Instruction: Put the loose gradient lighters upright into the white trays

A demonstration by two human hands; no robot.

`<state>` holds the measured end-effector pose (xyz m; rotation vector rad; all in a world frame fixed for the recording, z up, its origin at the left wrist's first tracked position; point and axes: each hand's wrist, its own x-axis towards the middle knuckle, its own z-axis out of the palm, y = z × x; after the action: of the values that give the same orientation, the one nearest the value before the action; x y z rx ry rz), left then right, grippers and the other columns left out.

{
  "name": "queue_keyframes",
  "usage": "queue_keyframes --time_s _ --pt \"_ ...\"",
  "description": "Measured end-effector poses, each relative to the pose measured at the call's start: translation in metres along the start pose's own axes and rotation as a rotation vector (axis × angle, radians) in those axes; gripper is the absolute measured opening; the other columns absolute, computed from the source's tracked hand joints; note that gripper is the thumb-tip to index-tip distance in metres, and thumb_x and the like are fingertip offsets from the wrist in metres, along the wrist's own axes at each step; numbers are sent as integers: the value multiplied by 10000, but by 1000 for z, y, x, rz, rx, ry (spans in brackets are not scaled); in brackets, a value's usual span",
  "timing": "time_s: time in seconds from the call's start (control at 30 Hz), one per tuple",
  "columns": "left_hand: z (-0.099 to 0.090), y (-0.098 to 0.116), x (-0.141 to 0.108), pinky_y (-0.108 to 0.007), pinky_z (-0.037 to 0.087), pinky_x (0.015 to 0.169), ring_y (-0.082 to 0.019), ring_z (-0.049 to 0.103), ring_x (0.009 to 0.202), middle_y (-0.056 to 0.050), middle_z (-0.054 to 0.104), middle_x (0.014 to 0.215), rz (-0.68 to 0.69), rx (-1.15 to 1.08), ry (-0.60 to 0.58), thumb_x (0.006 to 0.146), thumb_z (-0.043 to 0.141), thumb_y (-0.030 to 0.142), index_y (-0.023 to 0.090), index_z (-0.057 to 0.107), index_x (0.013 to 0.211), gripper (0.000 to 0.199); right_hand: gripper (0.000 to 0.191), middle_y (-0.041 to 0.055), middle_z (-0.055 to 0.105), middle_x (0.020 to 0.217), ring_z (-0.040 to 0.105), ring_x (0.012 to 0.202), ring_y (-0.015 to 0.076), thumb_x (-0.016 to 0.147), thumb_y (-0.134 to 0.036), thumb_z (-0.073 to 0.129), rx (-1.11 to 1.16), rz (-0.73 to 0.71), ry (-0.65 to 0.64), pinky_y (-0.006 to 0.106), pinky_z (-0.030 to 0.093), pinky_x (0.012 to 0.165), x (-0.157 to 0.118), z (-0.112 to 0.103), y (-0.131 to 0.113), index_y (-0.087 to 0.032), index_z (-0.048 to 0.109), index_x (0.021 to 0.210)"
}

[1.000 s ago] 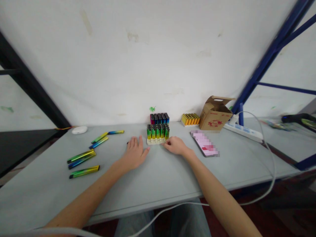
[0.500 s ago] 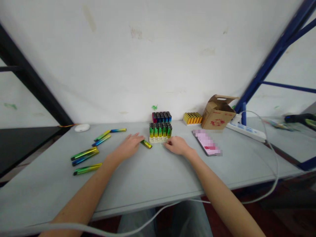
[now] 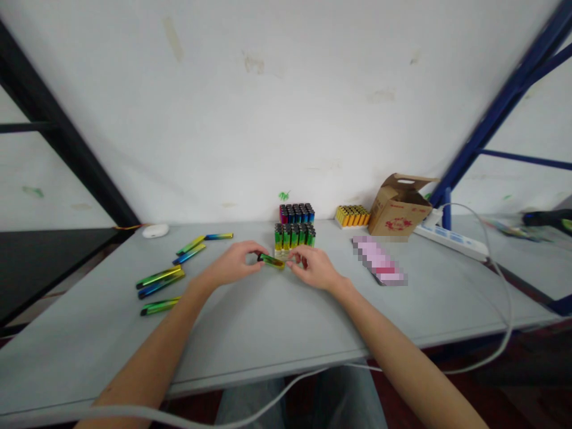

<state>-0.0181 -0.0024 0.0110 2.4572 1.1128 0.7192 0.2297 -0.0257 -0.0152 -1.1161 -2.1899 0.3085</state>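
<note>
A shiny green-and-yellow tube (image 3: 272, 261) with a black end lies sideways between my two hands; its exact kind is not clear. My left hand (image 3: 239, 261) pinches its black end between thumb and fingers. Close to the yellow end is my right hand (image 3: 313, 265), fingers bent and apart from the thumb; whether it touches the tube I cannot tell. Just behind the hands, a white holder (image 3: 281, 253) carries rows of upright green-and-yellow tubes (image 3: 294, 235) with black tops. My right hand covers part of its front.
More loose tubes (image 3: 161, 277), green-yellow and blue, lie at left. Farther back stand blue-and-red tubes (image 3: 297, 213) and a tray of yellow cylinders (image 3: 353, 215). At right are an open cardboard box (image 3: 397, 208), a phone (image 3: 379, 260), a power strip (image 3: 456, 243) and a white cable (image 3: 504, 304).
My left hand has gone from lying flat over the tube to pinching its black end, and the tube has been picked up. My right hand has opened its fingers near the other end.
</note>
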Motion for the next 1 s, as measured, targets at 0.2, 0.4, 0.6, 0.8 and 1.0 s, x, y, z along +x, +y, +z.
queue_keyframes --time_s 0.2,0.4,0.6,0.8,1.0 --pt "13 22 5 -295 520 797 -172 639 834 -49 717 924 116 -132 163 801 624 280 186 711 959 204 347 98 639 1085 582 1020 226 806 -285 677 44 -138 67 342 455 881 0 9 -3 -187 615 1133" --pt "25 38 4 -305 533 834 -173 654 874 -58 712 973 131 -223 299 819 619 262 186 676 1068 266 145 34 650 821 576 747 164 824 -253 641 236 -64 38 290 448 716 2 16 -3 -166 638 941" --pt "33 39 4 -327 525 895 -177 660 925 -63 710 998 100 -237 379 831 611 274 165 571 1236 422 143 13 589 755 525 686 148 806 -304 606 562 81 -15 262 415 617 4 21 -7 -164 585 826" --pt "44 19 8 -322 545 817 -175 672 840 -63 724 932 30 -183 419 862 549 317 163 639 1091 290 169 -2 563 722 566 706 157 678 -222 521 1167 315 -83 289 465 665 9 18 -6 -181 569 835" --pt "51 11 9 -317 542 781 -175 663 789 -59 725 897 -8 -123 376 889 501 343 171 678 974 261 235 -84 388 556 250 400 66 663 -279 554 1540 473 -209 173 166 379 10 -3 -7 -206 502 880"
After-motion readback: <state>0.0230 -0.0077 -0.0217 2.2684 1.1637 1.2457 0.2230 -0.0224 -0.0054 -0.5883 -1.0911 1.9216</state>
